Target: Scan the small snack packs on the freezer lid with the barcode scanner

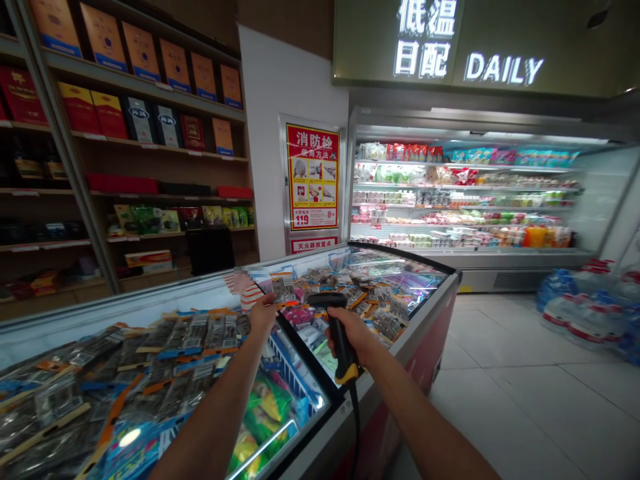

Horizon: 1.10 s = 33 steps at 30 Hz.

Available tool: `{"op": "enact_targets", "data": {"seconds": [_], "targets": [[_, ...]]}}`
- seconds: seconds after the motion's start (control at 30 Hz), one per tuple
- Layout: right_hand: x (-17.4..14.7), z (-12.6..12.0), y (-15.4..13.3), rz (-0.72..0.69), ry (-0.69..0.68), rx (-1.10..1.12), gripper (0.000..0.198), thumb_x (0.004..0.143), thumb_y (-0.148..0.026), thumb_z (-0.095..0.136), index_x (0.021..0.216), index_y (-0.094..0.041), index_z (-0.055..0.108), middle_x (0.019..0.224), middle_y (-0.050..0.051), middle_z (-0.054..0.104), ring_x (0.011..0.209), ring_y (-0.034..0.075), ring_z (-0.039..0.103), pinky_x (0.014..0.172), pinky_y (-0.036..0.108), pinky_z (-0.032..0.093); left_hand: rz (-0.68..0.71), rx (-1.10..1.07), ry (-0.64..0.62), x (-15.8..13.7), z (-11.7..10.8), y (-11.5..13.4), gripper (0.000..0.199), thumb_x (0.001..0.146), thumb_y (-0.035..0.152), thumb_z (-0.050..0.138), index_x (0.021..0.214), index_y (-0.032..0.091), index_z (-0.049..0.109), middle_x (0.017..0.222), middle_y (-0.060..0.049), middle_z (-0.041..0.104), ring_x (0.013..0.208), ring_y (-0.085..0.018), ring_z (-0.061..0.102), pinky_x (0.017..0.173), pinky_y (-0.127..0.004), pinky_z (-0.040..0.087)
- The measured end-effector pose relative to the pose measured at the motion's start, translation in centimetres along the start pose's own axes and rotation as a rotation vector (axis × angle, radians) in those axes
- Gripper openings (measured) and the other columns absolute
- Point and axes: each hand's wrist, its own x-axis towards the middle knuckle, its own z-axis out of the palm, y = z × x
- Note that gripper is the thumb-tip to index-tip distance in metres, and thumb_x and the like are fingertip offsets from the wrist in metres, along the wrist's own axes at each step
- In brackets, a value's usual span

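My right hand [353,331] is wrapped round the grip of a black and yellow barcode scanner [342,350], whose head is level with the freezer top and whose cord hangs down. My left hand [263,315] reaches over the chest freezer's glass and pinches the edge of a small clear snack packet [283,289] with an orange strip. The scanner head is just right of this packet, apart from it. Heaps of similar dark snack packets [187,333] lie on the glass to the left, and more packets [385,323] lie beyond the scanner.
The chest freezer [425,320] holds green and yellow bags [265,403] under its glass. Shelves of boxed goods [175,67] stand at left. A lit open fridge [465,200] is at the back. Bottled water packs [583,317] sit on the tiled floor [505,360] at right.
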Motion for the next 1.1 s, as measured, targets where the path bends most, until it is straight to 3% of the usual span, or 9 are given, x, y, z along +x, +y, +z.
{"op": "enact_targets", "data": {"seconds": [0.2,0.37,0.53,0.67,0.77,0.93,1.1], "targets": [[0.1,0.5,-0.1,-0.013,0.021,-0.012,0.027,0.069,-0.043,0.047,0.067,-0.016,0.046,0.045,-0.004,0.048,0.035,0.009,0.044,0.033,0.021,0.036,-0.002,-0.03,-0.017,-0.5,-1.4,0.8,0.037,0.064,0.008,0.046,0.099,0.013,0.057,0.085,-0.004,0.064,0.067,-0.011,0.058,0.057,-0.018,0.043],[0.3,0.5,-0.1,-0.033,0.051,-0.02,0.026,0.068,-0.042,0.048,0.066,-0.016,0.045,0.045,-0.004,0.048,0.034,0.009,0.044,0.033,0.021,0.035,-0.036,0.024,0.083,-0.3,-4.2,1.0,0.036,0.062,0.008,0.048,0.096,0.014,0.06,0.085,-0.005,0.063,0.068,-0.013,0.058,0.06,-0.022,0.044],[0.5,0.6,0.1,-0.045,0.074,-0.003,0.025,0.068,-0.041,0.048,0.065,-0.016,0.044,0.046,-0.003,0.048,0.035,0.009,0.044,0.033,0.021,0.035,-0.048,0.091,0.198,0.7,-10.2,-0.1,0.039,0.063,0.013,0.049,0.1,0.016,0.058,0.085,-0.005,0.063,0.071,-0.016,0.058,0.062,-0.024,0.043],[1.0,1.0,0.3,-0.039,0.077,0.007,0.026,0.069,-0.04,0.047,0.062,-0.015,0.044,0.046,-0.002,0.047,0.036,0.009,0.045,0.032,0.021,0.036,-0.074,0.277,0.305,0.5,-15.6,-1.8,0.037,0.063,0.017,0.052,0.099,0.018,0.059,0.083,-0.004,0.063,0.074,-0.018,0.057,0.064,-0.025,0.043],[1.3,1.0,0.4,-0.043,0.095,0.023,0.024,0.068,-0.04,0.049,0.065,-0.016,0.045,0.045,-0.003,0.046,0.035,0.01,0.045,0.032,0.022,0.036,-0.097,0.396,0.348,-0.2,-18.3,-2.9,0.036,0.064,0.02,0.053,0.099,0.018,0.059,0.081,-0.004,0.063,0.073,-0.019,0.057,0.062,-0.026,0.042],[1.8,0.4,0.4,-0.05,0.125,0.028,0.026,0.067,-0.041,0.05,0.066,-0.016,0.046,0.045,-0.002,0.048,0.035,0.01,0.045,0.033,0.022,0.037,-0.086,0.496,0.373,-0.8,-20.1,-3.5,0.034,0.066,0.013,0.048,0.099,0.016,0.057,0.08,-0.003,0.062,0.075,-0.02,0.056,0.066,-0.028,0.043],[2.1,-0.7,0.3,-0.063,0.158,0.029,0.024,0.067,-0.039,0.05,0.065,-0.016,0.044,0.044,-0.002,0.047,0.035,0.01,0.045,0.033,0.022,0.037,-0.039,0.58,0.415,-1.1,-20.2,-2.8,0.032,0.068,0.012,0.047,0.098,0.012,0.058,0.093,-0.011,0.058,0.097,-0.026,0.049,0.083,-0.036,0.039]]}}
